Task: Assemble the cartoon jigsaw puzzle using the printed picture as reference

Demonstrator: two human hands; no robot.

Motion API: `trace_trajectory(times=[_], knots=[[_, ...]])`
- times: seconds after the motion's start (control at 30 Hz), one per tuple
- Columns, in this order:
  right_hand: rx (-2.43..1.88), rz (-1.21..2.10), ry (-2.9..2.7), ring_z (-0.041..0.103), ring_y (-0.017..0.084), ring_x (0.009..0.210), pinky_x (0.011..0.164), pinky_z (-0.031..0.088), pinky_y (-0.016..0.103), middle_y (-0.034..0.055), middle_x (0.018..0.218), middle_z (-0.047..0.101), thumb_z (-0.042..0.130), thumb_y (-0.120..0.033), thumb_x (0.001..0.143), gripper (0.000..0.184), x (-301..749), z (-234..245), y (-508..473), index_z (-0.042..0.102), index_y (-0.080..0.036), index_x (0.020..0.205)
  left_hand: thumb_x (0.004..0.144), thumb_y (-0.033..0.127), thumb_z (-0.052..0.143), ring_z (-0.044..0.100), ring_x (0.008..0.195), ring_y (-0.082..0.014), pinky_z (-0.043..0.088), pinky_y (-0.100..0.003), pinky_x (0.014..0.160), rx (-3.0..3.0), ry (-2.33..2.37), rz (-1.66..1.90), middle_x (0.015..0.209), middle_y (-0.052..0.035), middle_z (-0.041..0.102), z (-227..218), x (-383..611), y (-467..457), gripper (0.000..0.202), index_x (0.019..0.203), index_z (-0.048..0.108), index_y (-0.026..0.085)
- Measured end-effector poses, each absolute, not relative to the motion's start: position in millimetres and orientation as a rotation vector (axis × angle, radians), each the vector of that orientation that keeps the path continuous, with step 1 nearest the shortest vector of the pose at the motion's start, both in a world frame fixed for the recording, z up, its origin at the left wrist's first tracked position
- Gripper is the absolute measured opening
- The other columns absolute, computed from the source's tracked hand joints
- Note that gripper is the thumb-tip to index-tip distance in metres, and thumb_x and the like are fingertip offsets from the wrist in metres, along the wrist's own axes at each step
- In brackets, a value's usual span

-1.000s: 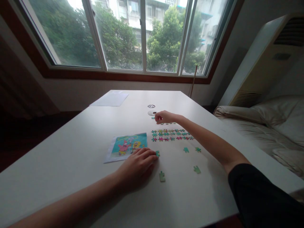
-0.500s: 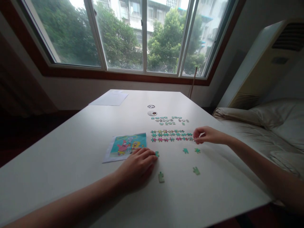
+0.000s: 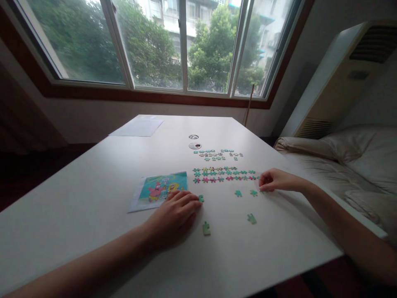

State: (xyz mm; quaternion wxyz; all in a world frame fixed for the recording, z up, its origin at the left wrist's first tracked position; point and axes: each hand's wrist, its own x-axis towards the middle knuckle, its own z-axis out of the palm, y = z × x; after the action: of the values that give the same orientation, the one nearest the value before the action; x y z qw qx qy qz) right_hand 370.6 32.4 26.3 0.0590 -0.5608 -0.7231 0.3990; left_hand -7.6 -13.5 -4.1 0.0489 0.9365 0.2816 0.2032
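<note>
Two hands on bench [image 3: 93, 186]: left hand [image 3: 175, 211] flat, open, touching teal piece [image 3: 201, 198]; right hand [image 3: 273, 181] curled closed beside puzzle rows [image 3: 225, 174]

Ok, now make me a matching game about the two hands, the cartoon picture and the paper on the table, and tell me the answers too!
Things:
1. left hand
2. right hand
3. cartoon picture
4. white sheet of paper

Places:
A. far end of the table
B. curled at the right end of the rows of puzzle pieces
C. lying flat, fingertips by a small green piece
D. printed side up, just left of those rows

Pairs: 1-C, 2-B, 3-D, 4-A.
</note>
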Motion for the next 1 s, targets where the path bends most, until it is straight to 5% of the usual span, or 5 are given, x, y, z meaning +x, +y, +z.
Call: trace_trajectory(times=[0.3, 0.8, 1.0], knots=[[-1.647, 1.091, -2.465, 0.053, 0.016, 0.073, 0.065, 0.042, 0.025, 0.0036, 0.077, 0.059, 0.063, -0.041, 0.068, 0.037, 379.5, 39.8, 24.5, 0.060, -0.016, 0.095, 0.082, 0.013, 0.040, 0.052, 0.100, -0.0230, 0.040, -0.042, 0.087, 2.863, 0.864, 0.620, 0.106, -0.0088, 0.061, -3.8, -7.1, -14.8, 0.028, 0.103, 0.057, 0.018], [-1.591, 1.077, -2.462, 0.051, 0.014, 0.068, 0.061, 0.040, 0.024, 0.0020, 0.073, 0.057, 0.061, -0.043, 0.070, 0.034, 375.4, 35.3, 25.8, 0.059, -0.016, 0.089, 0.083, 0.013, 0.040, 0.052, 0.100, -0.0226, 0.040, -0.041, 0.087, 2.852, 0.848, 0.643, 0.106, -0.0089, 0.061, -3.9, -5.2, -14.3, 0.026, 0.103, 0.056, 0.018], [-1.576, 0.744, -2.359, 0.054, 0.013, 0.067, 0.063, 0.041, 0.025, 0.0041, 0.076, 0.061, 0.053, -0.049, 0.075, 0.036, 372.2, 41.3, 47.3, 0.060, -0.014, 0.081, 0.082, 0.013, 0.042, 0.052, 0.100, -0.0224, 0.039, -0.041, 0.088, 2.845, 0.854, 0.652, 0.105, -0.0084, 0.061, -4.3, -6.6, -13.0, 0.027, 0.104, 0.056, 0.019]])
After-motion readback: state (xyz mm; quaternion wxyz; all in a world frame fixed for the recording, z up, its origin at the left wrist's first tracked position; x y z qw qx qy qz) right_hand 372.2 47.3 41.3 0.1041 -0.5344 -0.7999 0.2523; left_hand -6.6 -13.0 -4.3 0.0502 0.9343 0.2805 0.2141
